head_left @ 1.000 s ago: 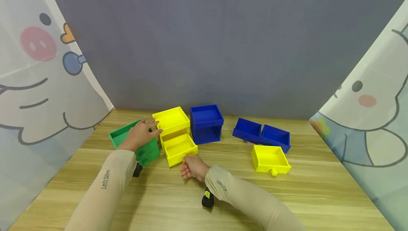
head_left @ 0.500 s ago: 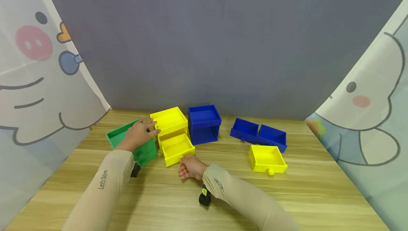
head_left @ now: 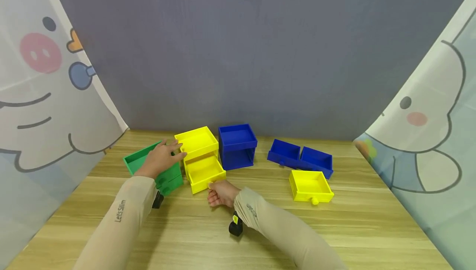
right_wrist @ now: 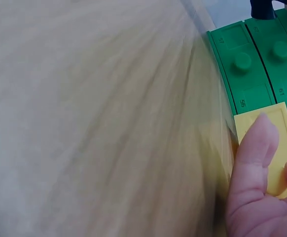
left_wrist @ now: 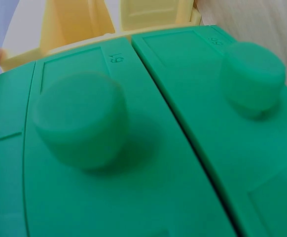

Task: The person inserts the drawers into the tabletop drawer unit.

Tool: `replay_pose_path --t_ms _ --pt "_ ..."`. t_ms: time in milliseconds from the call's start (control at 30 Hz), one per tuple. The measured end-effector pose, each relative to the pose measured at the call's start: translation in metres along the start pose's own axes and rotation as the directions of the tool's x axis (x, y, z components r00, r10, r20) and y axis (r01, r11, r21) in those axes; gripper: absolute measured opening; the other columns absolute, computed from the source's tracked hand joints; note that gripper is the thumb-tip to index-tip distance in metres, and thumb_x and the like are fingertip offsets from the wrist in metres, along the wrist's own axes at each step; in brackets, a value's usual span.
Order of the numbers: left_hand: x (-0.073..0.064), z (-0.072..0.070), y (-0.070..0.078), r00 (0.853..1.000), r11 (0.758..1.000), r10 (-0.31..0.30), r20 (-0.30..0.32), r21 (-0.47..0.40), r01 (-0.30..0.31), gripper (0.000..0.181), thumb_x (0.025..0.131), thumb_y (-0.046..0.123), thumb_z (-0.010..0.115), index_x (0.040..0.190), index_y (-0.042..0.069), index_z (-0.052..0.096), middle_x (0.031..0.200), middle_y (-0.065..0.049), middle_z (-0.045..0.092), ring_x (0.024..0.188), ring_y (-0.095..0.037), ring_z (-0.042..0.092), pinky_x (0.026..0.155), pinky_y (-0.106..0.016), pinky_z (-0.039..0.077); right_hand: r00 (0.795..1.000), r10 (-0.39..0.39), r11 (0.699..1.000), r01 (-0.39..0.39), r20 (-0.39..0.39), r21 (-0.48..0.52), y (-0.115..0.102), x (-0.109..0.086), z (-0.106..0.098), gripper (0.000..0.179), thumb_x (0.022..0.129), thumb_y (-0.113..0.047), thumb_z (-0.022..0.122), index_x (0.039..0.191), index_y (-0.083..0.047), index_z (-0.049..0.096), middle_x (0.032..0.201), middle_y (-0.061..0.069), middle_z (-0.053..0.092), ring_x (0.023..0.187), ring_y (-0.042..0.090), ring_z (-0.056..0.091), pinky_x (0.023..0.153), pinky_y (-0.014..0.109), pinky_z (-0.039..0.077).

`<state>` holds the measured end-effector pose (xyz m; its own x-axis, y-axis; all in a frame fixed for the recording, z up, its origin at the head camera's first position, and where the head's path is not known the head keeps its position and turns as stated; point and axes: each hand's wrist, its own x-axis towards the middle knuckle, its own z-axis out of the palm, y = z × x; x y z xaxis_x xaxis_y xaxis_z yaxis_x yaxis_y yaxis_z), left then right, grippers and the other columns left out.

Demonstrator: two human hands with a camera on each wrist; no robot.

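Note:
A yellow cabinet (head_left: pixel 197 141) stands left of centre, its lower drawer (head_left: pixel 204 171) sticking out at the front. With thumb and finger my right hand (head_left: pixel 224 193) pinches that drawer's knob; the right wrist view shows the thumb (right_wrist: pixel 254 158) by the yellow drawer front. My left hand (head_left: pixel 160 160) lies across the green cabinet (head_left: pixel 172 177), fingers spread, the tips touching the yellow cabinet's left top edge. Two round green knobs (left_wrist: pixel 82 121) fill the left wrist view. The drawer's inner end is hidden inside the cabinet.
A blue cabinet (head_left: pixel 238 146) with an open lower bay stands right of the yellow one. Further right lie two blue drawers (head_left: pixel 284 152) side by side and a loose yellow drawer (head_left: pixel 310 185). A grey wall (head_left: pixel 238 55) closes the back of the wooden table (head_left: pixel 334 228).
The yellow lower drawer has slid slightly further into its cabinet, with my right hand moving along. My left hand keeps its place. The head view has shifted a little.

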<state>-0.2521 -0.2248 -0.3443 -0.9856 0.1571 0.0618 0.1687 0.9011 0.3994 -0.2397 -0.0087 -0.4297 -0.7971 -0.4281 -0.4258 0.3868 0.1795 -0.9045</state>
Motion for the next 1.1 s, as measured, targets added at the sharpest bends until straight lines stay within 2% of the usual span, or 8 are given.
replay_pose_path --t_ms 200,433,800,1100 --pt "-0.001 0.0 0.0 1.0 1.0 0.017 -0.01 0.005 -0.017 0.057 0.098 0.035 0.054 0.141 -0.001 0.044 0.147 -0.023 0.036 0.137 -0.051 0.016 0.103 -0.068 0.02 1.0 0.015 0.999 -0.014 -0.024 0.033 -0.004 0.004 0.001 0.028 0.103 -0.011 0.038 0.077 -0.007 0.047 0.061 0.002 0.05 0.049 0.008 0.048 0.05 0.019 0.045" --pt "0.001 0.001 -0.002 1.0 1.0 0.012 -0.006 0.008 -0.012 0.057 0.098 0.035 0.054 0.141 -0.002 0.045 0.147 -0.023 0.036 0.137 -0.051 0.016 0.102 -0.069 0.02 1.0 0.025 0.998 -0.024 -0.01 0.064 0.0 0.009 0.001 0.026 0.102 -0.013 0.04 0.078 -0.007 0.05 0.06 0.001 0.051 0.05 0.008 0.049 0.049 0.019 0.046" --pt "-0.001 0.003 -0.001 1.0 1.0 0.018 -0.02 0.018 -0.017 0.056 0.098 0.034 0.054 0.14 -0.001 0.046 0.147 -0.021 0.036 0.137 -0.051 0.017 0.1 -0.071 0.022 0.999 0.003 0.985 0.003 -0.034 0.171 0.009 0.0 -0.006 0.015 0.097 -0.015 0.052 0.086 -0.006 0.055 0.059 -0.001 0.053 0.046 0.004 0.05 0.046 0.015 0.046" --pt "0.0 0.002 -0.002 1.0 1.0 0.004 -0.008 0.005 -0.004 0.058 0.097 0.036 0.054 0.142 0.0 0.044 0.148 -0.021 0.035 0.138 -0.05 0.015 0.1 -0.073 0.019 0.994 -0.012 0.981 0.034 -0.11 0.193 0.011 0.001 -0.006 0.022 0.092 -0.013 0.059 0.071 -0.008 0.054 0.056 -0.003 0.051 0.045 0.002 0.046 0.044 0.015 0.045"
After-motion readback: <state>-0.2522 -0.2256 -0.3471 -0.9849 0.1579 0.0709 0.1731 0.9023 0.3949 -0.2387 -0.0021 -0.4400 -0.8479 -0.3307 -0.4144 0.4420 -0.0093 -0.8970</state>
